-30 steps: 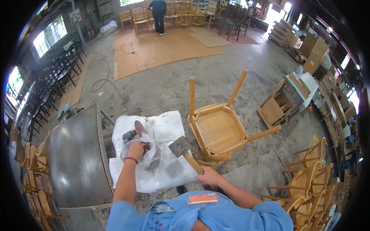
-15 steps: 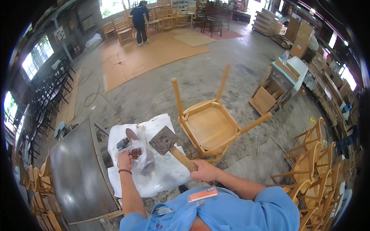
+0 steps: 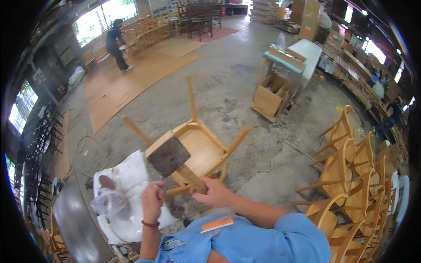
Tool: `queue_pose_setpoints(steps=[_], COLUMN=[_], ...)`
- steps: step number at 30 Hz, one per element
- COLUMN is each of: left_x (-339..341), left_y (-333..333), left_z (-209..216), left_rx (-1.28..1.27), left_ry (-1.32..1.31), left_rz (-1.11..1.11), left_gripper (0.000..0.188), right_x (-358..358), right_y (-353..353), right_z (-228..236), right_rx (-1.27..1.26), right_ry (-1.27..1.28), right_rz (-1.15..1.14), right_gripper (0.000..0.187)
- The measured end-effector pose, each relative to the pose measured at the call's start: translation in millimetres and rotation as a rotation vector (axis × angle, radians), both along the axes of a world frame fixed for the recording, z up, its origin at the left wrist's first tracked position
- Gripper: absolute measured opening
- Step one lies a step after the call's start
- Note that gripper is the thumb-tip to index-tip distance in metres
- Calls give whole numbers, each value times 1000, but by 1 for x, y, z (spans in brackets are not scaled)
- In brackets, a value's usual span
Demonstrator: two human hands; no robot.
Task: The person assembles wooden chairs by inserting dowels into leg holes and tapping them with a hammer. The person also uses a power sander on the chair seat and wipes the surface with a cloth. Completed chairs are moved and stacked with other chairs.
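A clear bag (image 3: 112, 205) lies on white padding (image 3: 130, 173); the mallet (image 3: 169, 156) blocks part of an upturned chair (image 3: 204, 147); wooden chairs (image 3: 335, 175) crowd the right. The left hand (image 3: 152, 200) curls, whether around anything I cannot tell; the right hand (image 3: 213, 193) clasps the mallet's handle (image 3: 192, 179).

Mallet (image 3: 173, 159) tilted, wd chair (image 3: 205, 147) upturned

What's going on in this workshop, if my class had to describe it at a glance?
A person's right hand grips a block-headed mallet by its wooden handle, its head in front of an upturned wooden chair in this view. The left hand is raised with fingers curled; whether it holds anything small isn't clear. A clear plastic bag lies on a white sheet to the left.
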State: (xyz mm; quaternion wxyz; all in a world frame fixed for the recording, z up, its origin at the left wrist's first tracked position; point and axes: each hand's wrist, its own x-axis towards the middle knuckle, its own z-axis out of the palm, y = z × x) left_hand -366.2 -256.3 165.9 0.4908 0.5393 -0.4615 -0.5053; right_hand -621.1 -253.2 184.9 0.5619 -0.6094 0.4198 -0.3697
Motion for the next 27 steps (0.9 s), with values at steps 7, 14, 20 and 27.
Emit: queue_pose_setpoints(steps=[7, 14, 20, 27], left_x=[-224, -317, -336, -340], left_y=[-21, -40, -59, -87], left_z=[-15, 2, 3, -14], left_rx=[-135, 107, -317, -161], left_ry=[-115, 61, -252, -68], left_rz=[-444, -529, -626, -733], left_gripper=[20, 22, 22, 20], right_x=[-138, -223, -254, -246], right_y=[-8, -11, -17, -30], right_z=[-9, -18, -6, -25], right_rx=[-152, -35, 385, 440], right_ry=[102, -253, -332, -611], right_rz=[-220, -466, -598, -646], right_gripper=[30, 27, 23, 15])
